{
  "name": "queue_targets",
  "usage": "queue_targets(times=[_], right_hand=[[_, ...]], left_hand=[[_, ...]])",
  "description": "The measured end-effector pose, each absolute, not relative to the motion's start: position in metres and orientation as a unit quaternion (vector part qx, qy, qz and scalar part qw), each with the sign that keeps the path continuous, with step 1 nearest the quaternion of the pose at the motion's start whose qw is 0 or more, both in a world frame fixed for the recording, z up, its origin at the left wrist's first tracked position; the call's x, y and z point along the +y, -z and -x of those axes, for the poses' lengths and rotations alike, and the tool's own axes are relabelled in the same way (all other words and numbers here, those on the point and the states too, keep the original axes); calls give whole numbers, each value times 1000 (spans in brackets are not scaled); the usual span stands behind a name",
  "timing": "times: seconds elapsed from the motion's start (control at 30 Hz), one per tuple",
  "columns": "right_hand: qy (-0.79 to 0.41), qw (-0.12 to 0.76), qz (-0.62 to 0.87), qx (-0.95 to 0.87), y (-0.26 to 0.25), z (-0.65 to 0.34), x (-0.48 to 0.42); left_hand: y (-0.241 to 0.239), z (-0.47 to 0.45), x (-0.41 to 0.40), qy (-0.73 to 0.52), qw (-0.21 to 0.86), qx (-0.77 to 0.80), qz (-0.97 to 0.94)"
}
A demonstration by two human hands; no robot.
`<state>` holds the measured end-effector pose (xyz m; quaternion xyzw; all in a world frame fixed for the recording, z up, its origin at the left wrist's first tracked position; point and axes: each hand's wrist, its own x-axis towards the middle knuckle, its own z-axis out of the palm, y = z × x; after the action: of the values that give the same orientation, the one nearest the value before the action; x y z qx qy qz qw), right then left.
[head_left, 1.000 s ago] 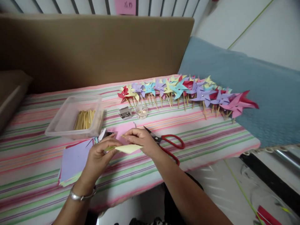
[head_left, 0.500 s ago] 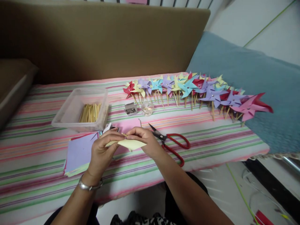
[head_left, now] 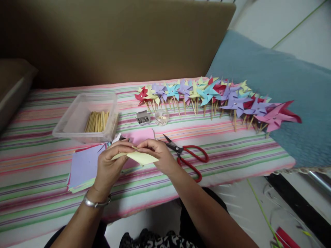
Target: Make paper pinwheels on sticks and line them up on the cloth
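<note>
Between my two hands is a pale yellow paper pinwheel, its blades spread out to the left and right. My left hand grips its left side, thumb below and fingers above. The fingers of my right hand pinch close to its middle, where the tip of a wooden stick shows between both hands. Fingers cover the joint of stick and paper. Just right of my right hand lie red-handled scissors, blades apart. Behind the hands is a pink paper sheet, partly covered.
A stack of coloured paper squares lies left of my hands. Beyond stands a clear plastic box with wooden sticks. A small box of metal pins and a round clear dish sit before many finished pinwheels.
Both hands and the yellow pinwheel have shifted slightly left in view, and the pinwheel's tilt has changed a little. The grip looks the same. The whole view has also moved slightly.
</note>
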<state>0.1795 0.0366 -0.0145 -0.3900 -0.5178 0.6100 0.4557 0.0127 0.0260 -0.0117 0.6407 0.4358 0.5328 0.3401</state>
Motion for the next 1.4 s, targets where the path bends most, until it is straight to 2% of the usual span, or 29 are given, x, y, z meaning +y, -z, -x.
queue_targets(times=[0.4,1.4], right_hand=[[-633,496,394,-445,17,-172,33],[-597,521,404,-457,18,-169,32]], left_hand=[[11,-11,26,-524,364,446,-628],[14,-7,29,-519,351,407,-665]])
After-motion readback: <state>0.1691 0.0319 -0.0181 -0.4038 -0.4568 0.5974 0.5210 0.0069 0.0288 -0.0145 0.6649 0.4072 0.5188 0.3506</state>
